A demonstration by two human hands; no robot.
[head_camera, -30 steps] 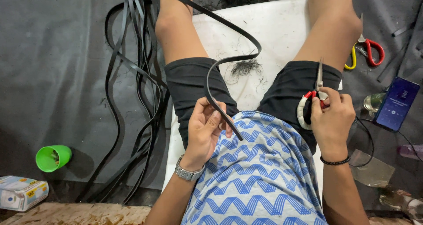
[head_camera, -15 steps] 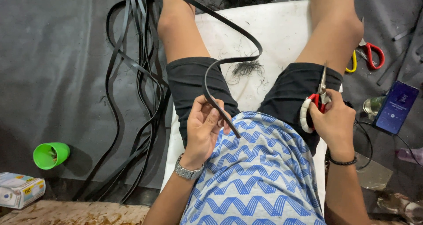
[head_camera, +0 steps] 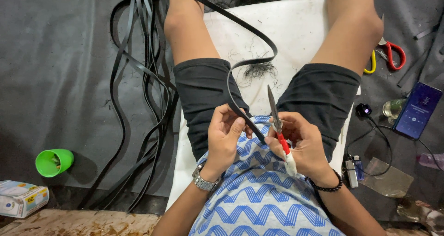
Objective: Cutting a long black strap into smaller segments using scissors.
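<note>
A flat black strip (head_camera: 240, 65) loops over the lap, its end pinched low. Red-handled scissors (head_camera: 279, 129) stand just beside it, blades closed, tips up.

A dark grey mat (head_camera: 60, 69) covers the floor, with a white sheet (head_camera: 296, 37) spread across its middle.

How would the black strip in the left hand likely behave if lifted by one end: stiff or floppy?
Probably floppy: the black strip loops in a curve from the left hand across the white sheet. Likely light, since fingertips alone hold it. The spare strips sprawl loosely, so it may tangle.
</note>
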